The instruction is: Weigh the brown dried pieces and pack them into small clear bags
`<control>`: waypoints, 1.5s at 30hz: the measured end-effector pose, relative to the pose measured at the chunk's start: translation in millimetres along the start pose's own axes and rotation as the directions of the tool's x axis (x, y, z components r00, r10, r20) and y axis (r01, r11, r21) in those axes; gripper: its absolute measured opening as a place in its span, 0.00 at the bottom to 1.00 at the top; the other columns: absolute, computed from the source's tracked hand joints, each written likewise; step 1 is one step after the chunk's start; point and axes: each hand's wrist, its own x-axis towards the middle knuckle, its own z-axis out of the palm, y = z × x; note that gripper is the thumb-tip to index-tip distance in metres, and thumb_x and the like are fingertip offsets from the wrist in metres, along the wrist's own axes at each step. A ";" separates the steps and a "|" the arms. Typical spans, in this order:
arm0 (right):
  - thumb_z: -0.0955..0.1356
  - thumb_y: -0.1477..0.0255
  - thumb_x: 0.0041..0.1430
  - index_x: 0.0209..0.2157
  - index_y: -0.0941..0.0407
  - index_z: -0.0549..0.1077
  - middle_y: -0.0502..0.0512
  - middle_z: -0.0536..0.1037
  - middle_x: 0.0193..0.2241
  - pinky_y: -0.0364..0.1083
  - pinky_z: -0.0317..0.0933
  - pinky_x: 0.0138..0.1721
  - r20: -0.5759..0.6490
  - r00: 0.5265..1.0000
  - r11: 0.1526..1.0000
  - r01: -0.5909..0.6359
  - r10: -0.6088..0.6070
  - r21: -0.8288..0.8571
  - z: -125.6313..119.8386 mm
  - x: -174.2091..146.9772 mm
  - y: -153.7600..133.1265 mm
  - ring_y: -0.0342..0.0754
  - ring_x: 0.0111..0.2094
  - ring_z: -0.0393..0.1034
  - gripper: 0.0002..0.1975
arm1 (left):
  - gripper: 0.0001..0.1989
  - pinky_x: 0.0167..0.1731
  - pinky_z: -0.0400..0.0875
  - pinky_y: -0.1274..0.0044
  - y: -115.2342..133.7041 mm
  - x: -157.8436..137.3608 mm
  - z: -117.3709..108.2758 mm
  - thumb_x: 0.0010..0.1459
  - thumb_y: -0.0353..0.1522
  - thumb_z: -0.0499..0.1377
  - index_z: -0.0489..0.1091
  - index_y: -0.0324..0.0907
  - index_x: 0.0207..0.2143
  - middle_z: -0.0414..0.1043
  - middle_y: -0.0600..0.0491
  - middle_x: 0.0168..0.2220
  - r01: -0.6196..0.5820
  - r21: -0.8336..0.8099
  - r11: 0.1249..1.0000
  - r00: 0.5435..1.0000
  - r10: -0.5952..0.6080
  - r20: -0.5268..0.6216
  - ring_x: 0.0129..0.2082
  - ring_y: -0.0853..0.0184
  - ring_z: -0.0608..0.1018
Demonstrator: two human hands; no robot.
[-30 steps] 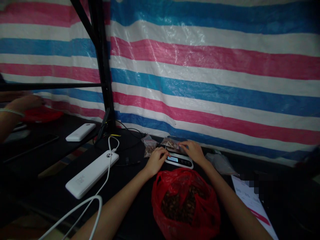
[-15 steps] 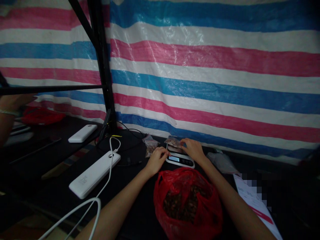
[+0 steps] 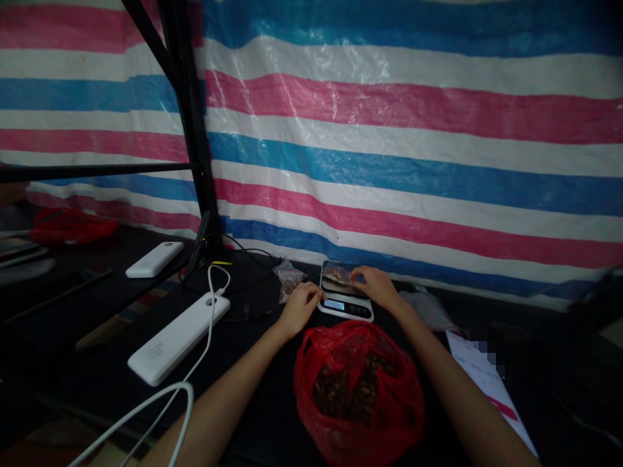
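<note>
1. Far to the left of the left fingers lay a red bag (image 3: pixel 73 227), with a small power bank (image 3: pixel 154 259) nearer to them.
2. Nearer again, left of and closer to the wearer than those fingers, was a large power bank (image 3: pixel 165 353) (a white cable (image 3: pixel 191 392) ran across it).
3. Just beyond the left fingers, on their left, sat a spare packet (image 3: pixel 291 279) with brown bits inside.
4. The left hand (image 3: pixel 298 312) had its fingers drawn together by the front left corner of the scale (image 3: pixel 346 309); whether they touched it or gripped anything, I could not tell.
5. Between the two hands, over the scale's back plate, was the filled packet (image 3: pixel 335 274) (the lit screen's digits were too small to read).
6. Nearer the wearer than both sets of fingers stood a big red bag (image 3: pixel 360 447), open above brown pieces.
7. The right hand (image 3: pixel 376 285) pinched narrowly at the filled packet's right edge. The step looked like settling it for weighing; the next move seemed to call for loosening that pinch without dragging the plastic.
8. Right of the right fingers lay clear plastic (image 3: pixel 431 311), and nearer the wearer, a printed sheet (image 3: pixel 479 373).
</note>
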 end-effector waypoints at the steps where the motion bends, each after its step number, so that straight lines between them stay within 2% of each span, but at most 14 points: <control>1: 0.65 0.70 0.50 0.32 0.54 0.72 0.52 0.75 0.33 0.43 0.57 0.38 -0.007 1.000 1.000 0.018 -0.018 0.011 0.8 0.2 1.2 0.47 0.36 0.68 0.07 | 0.15 0.42 0.61 0.75 -0.6 0.2 0.1 0.58 0.34 0.46 0.71 0.40 0.29 0.71 0.51 0.33 -0.001 -0.001 1.000 1.000 0.001 0.000 0.37 0.66 0.70; 5: 0.64 0.73 0.50 0.31 0.57 0.73 0.54 0.76 0.31 0.43 0.58 0.36 -0.009 0.999 0.991 0.052 -0.052 0.125 2.0 1.6 3.3 0.46 0.34 0.69 0.07 | 0.15 0.42 0.60 0.75 -2.3 0.6 0.2 0.58 0.34 0.47 0.72 0.40 0.29 0.71 0.51 0.32 -0.003 -0.003 1.000 1.000 0.003 -0.011 0.36 0.66 0.70; 10: 0.65 0.70 0.47 0.29 0.59 0.75 0.53 0.76 0.23 0.41 0.59 0.28 0.065 0.997 0.953 -0.062 0.045 0.296 -0.7 3.7 7.5 0.44 0.24 0.68 0.09 | 0.15 0.43 0.60 0.75 -1.0 0.8 -1.4 0.58 0.33 0.47 0.72 0.40 0.30 0.71 0.52 0.32 0.001 0.005 1.000 1.000 -0.001 -0.023 0.37 0.66 0.70; 13: 0.66 0.68 0.46 0.30 0.58 0.75 0.53 0.77 0.25 0.42 0.60 0.30 0.088 0.992 0.899 -0.115 0.086 0.423 -4.2 3.5 16.4 0.46 0.27 0.70 0.11 | 0.14 0.43 0.60 0.75 -0.4 1.2 -1.7 0.57 0.33 0.47 0.72 0.40 0.30 0.71 0.51 0.33 0.011 0.008 1.000 1.000 -0.011 -0.014 0.37 0.66 0.70; 16: 0.67 0.66 0.44 0.31 0.59 0.75 0.54 0.78 0.28 0.42 0.61 0.31 0.173 0.980 0.832 -0.175 0.097 0.526 -12.0 1.2 30.0 0.47 0.30 0.71 0.13 | 0.14 0.43 0.60 0.74 -1.1 1.5 -1.7 0.57 0.32 0.47 0.72 0.40 0.30 0.71 0.51 0.33 0.010 0.007 1.000 1.000 -0.010 -0.018 0.37 0.66 0.70; 23: 0.68 0.63 0.41 0.30 0.58 0.75 0.53 0.78 0.26 0.42 0.61 0.27 0.396 0.913 0.856 -0.282 0.100 0.432 -36.4 -8.4 61.2 0.47 0.28 0.70 0.15 | 0.15 0.44 0.60 0.74 -3.8 1.6 -3.4 0.57 0.33 0.47 0.72 0.40 0.29 0.71 0.52 0.32 0.027 0.015 1.000 0.999 -0.026 -0.040 0.37 0.66 0.70; 27: 0.68 0.67 0.39 0.27 0.57 0.75 0.52 0.77 0.23 0.41 0.61 0.25 0.457 0.884 0.870 -0.301 0.100 0.391 -37.1 -12.2 67.4 0.47 0.26 0.71 0.10 | 0.14 0.43 0.61 0.74 -4.3 0.6 -2.6 0.57 0.33 0.47 0.71 0.40 0.30 0.71 0.52 0.33 0.030 0.019 0.999 0.998 -0.029 -0.053 0.38 0.66 0.71; 32: 0.68 0.69 0.39 0.27 0.57 0.75 0.52 0.77 0.22 0.41 0.61 0.22 0.533 0.843 0.872 -0.313 0.073 0.376 -36.0 -13.2 65.5 0.45 0.22 0.69 0.10 | 0.12 0.42 0.61 0.75 -4.6 -0.5 -1.4 0.57 0.31 0.47 0.70 0.40 0.31 0.71 0.52 0.33 0.034 0.025 0.999 0.997 -0.033 -0.066 0.38 0.66 0.70; 40: 0.67 0.71 0.39 0.31 0.57 0.75 0.52 0.76 0.23 0.41 0.61 0.22 0.467 0.874 0.885 -0.318 0.134 0.341 -37.6 -10.5 62.2 0.45 0.23 0.69 0.12 | 0.12 0.42 0.61 0.75 -2.9 -0.5 -3.0 0.57 0.31 0.47 0.70 0.41 0.31 0.71 0.53 0.33 0.024 0.038 0.999 0.997 -0.022 -0.068 0.38 0.66 0.71; 45: 0.67 0.68 0.42 0.32 0.57 0.75 0.52 0.76 0.25 0.40 0.60 0.23 0.367 0.919 0.913 -0.267 0.145 0.308 -38.4 -7.9 57.5 0.46 0.27 0.69 0.13 | 0.12 0.41 0.61 0.76 -1.8 0.0 -3.4 0.57 0.31 0.47 0.70 0.40 0.31 0.71 0.53 0.33 0.017 0.028 0.999 0.997 -0.015 -0.079 0.37 0.66 0.71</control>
